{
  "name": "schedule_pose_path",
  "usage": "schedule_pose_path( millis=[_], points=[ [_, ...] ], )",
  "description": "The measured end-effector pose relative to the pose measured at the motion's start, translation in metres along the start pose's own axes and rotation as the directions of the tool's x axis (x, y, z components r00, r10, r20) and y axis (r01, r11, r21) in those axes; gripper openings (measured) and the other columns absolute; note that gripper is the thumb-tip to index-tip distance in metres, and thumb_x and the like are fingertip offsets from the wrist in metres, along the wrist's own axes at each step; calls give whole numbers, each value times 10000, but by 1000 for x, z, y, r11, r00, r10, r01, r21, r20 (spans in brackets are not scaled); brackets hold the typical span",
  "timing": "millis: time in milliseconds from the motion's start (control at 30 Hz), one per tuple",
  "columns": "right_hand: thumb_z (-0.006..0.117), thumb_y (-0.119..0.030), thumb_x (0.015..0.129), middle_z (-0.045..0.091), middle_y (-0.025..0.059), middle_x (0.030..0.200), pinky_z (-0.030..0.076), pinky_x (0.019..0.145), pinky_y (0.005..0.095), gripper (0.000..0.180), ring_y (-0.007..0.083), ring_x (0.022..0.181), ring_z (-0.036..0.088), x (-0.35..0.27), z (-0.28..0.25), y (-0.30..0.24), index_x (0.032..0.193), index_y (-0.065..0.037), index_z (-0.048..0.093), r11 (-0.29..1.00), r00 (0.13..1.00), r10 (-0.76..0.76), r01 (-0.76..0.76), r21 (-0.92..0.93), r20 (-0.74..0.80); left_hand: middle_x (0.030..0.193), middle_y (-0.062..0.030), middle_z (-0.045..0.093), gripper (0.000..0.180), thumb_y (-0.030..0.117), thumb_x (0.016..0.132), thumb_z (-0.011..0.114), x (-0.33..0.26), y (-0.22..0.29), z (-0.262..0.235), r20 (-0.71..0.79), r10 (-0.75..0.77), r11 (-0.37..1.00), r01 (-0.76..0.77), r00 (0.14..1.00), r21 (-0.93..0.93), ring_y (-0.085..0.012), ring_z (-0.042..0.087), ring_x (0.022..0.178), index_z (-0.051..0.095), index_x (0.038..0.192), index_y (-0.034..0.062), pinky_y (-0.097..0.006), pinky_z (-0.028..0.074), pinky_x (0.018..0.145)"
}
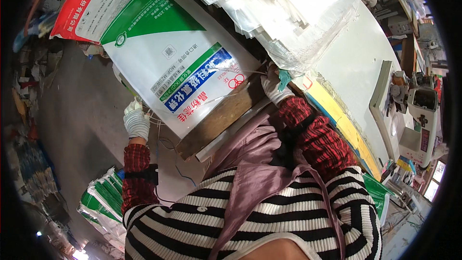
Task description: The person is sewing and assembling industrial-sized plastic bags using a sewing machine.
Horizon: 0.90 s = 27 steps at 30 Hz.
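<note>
A large white woven sack [144, 67] with a green band and blue and red print lies flat across a wooden bench. Along its left edge is my left hand [136, 121], in a white knitted glove, its fingers curled closed at the sack's border beside loose pale threads [153, 116]. My right hand [276, 86], also gloved, is at the sack's right corner, close to the stack's lower edge. Its fingers look closed, with a teal scrap [284, 80] against them; what they grip is partly hidden. A thin pale strand runs from there over the sack.
A tall stack of white sacks [308, 0] rises at the right on a white table [353, 62]. Farther right stands a sewing machine [414, 106]. A red-and-white sack [91, 7] lies at far left; folded green-and-white sacks [103, 200] sit on the floor [82, 130].
</note>
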State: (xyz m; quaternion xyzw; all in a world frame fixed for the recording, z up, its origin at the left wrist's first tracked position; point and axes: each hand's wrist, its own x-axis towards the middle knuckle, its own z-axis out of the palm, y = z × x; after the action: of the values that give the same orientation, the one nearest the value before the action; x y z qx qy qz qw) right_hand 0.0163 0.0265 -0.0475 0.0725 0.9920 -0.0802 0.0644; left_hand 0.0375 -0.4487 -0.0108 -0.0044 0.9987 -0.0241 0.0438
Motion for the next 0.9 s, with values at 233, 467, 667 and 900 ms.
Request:
schedule_pose_path(
  millis=[233,467,667,900],
  points=[
    [592,-254,836,644,106,824,482,712,417,171,321,796,605,-49,-76,-62,883,-90,604,922,953,-302,286,261,26,1128,-211,542,668,198,587,782,-14,153,-53,-235,428,662,-479,873,-577,-378,507,1039,498,1156,-8,-448,413,916],
    [527,-299,873,641,161,745,491,645,443,258,346,731,629,-75,-143,-78,837,-69,640,796,777,-575,460,393,256,879,-166,610,385,232,803,666,-45,205,-100,208,585,460,-110,784,-881,-281,596,767,545,1090,5,-357,475,754],
    [630,-316,823,635,164,779,491,660,431,247,357,742,622,-81,-161,-60,846,-70,637,712,717,-603,286,642,349,685,-149,615,189,206,835,573,15,57,-124,50,222,789,-149,974,-596,-237,602,625,612,799,25,-390,482,604],
    [678,-124,782,648,169,889,494,758,363,306,309,804,623,-104,-209,4,1068,-37,614,825,930,-317,175,538,184,988,-225,647,359,351,840,562,136,-210,-175,-177,-554,798,580,813,163,-381,622,939,654,979,33,-463,497,786]
  ],
)
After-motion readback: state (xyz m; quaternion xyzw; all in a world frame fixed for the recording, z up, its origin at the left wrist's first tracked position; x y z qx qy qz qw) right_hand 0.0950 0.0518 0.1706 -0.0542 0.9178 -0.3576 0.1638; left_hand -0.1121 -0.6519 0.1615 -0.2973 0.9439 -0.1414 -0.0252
